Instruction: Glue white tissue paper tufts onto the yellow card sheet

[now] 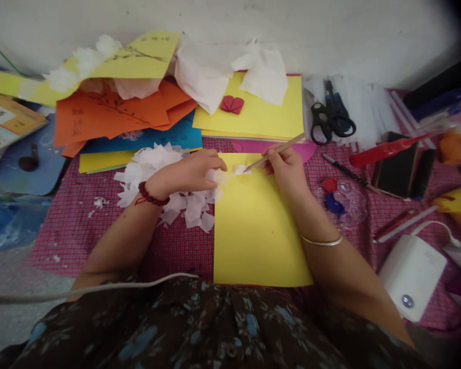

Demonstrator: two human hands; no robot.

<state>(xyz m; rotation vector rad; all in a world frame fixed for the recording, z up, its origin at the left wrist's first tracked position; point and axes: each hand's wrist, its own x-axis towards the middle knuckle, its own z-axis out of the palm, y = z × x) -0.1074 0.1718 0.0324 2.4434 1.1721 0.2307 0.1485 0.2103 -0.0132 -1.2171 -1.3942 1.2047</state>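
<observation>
Two hands, left hand (188,173) and right hand (288,166); one wooden stick (276,150); one yellow sheet (257,230) in front; one red paper heart (232,104); two bracelets, beaded bracelet (150,195) and silver bangle (322,241); one white box (411,271).

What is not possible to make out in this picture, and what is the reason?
Head view:
Left hand: fingertips hidden by its own knuckles and white tissue pieces; grip unclear.
Stick in the right hand: tip blends into a small tissue scrap.
Yellow sheet: near edge covered by the dress.
Book: cut by the left edge, print blurred.
</observation>
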